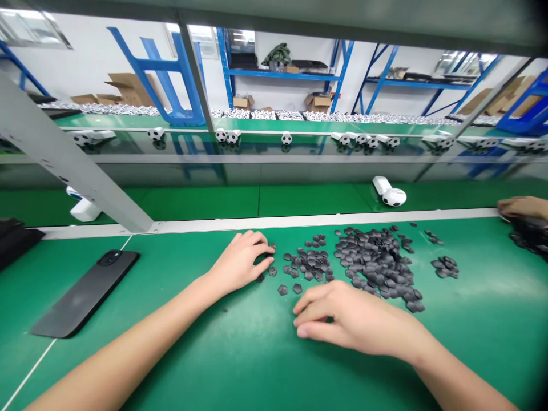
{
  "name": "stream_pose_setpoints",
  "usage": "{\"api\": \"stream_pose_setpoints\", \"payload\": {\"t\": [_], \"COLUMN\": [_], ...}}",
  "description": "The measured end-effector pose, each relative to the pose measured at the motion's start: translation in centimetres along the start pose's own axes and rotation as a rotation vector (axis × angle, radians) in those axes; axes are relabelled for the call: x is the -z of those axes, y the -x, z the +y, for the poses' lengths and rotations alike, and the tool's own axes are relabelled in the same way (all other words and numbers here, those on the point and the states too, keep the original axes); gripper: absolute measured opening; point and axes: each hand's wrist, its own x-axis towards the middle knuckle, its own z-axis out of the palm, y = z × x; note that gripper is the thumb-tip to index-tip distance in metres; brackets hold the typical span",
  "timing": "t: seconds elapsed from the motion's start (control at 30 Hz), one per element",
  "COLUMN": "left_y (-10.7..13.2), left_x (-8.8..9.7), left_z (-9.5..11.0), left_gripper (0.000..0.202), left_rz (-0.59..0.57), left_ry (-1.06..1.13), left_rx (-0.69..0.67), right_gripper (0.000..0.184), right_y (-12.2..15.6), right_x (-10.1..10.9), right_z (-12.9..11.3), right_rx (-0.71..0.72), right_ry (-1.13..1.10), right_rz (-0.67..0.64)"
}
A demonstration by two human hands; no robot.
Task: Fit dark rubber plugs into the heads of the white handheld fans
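Observation:
My left hand (242, 262) rests low over the green table with its fingers apart and bent. Its fingertips are at a few small black pentagon pieces (273, 272), partly hidden beneath the fingers. To the right, my right hand (346, 319) hovers with loosely curved fingers and a gap at the thumb; nothing shows in it. Two single pentagon pieces (297, 289) lie just beyond its fingertips. A small cluster of black pieces (311, 264) spreads between the hands, and a larger heap (379, 260) lies behind my right hand.
A dark phone (88, 291) lies at the left. Beyond the white table edge (299, 220) runs a green conveyor (201, 202) carrying a white item with a football-patterned ball (394, 197). A slanted metal post (77, 154) stands left. Another person's hand (524, 206) is at far right.

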Motion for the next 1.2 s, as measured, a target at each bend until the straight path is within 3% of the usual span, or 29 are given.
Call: {"api": "stream_pose_setpoints", "payload": {"t": [0.13, 0.2, 0.33, 0.5, 0.7, 0.83, 1.0, 1.07, 1.2], "left_y": [-0.2, -0.3, -0.3, -1.1, -2.5, -2.8, -2.4, -2.1, -1.8], "left_x": [0.1, 0.2, 0.3, 0.1, -0.5, -0.6, -0.3, -0.2, -0.5], "left_z": [0.0, 0.0, 0.2, 1.5, 2.0, 1.7, 2.2, 2.8, 4.1], "left_gripper": [0.024, 0.029, 0.028, 0.03, 0.024, 0.023, 0.016, 0.015, 0.017], "left_rz": [-0.005, -0.019, -0.001, 0.017, -0.064, -0.014, 0.12, 0.127, 0.024], "left_ry": [-0.009, 0.026, 0.039, 0.054, 0.021, -0.019, -0.074, -0.034, 0.048], "left_rx": [-0.053, -0.048, -0.016, -0.097, -0.12, -0.087, 0.015, -0.039, -0.132], "right_gripper": [0.018, 0.019, 0.02, 0.017, 0.025, 0.016, 0.018, 0.021, 0.021], "right_y": [0.1, -0.2, -1.2, -1.9, -2.3, -2.5, -2.3, -2.3, -2.5], "right_x": [0.6, 0.6, 0.0, -0.7, -0.8, -0.6, 0.1, 0.2, -0.1], "right_z": [-0.1, 0.2, 1.7, 3.0, 3.1, 4.0, 5.2, 5.4, 5.3], "right_rx": [0.054, 0.037, -0.107, -0.101, -0.09, -0.169, -0.21, -0.206, -0.236], "right_ry": [-0.082, -0.002, 0.349, 0.483, 0.385, 0.321, 0.407, 0.439, 0.495], "right_rz": [-0.103, -0.044, 0.21, 0.221, 0.255, 0.328, 0.428, 0.414, 0.389]}}
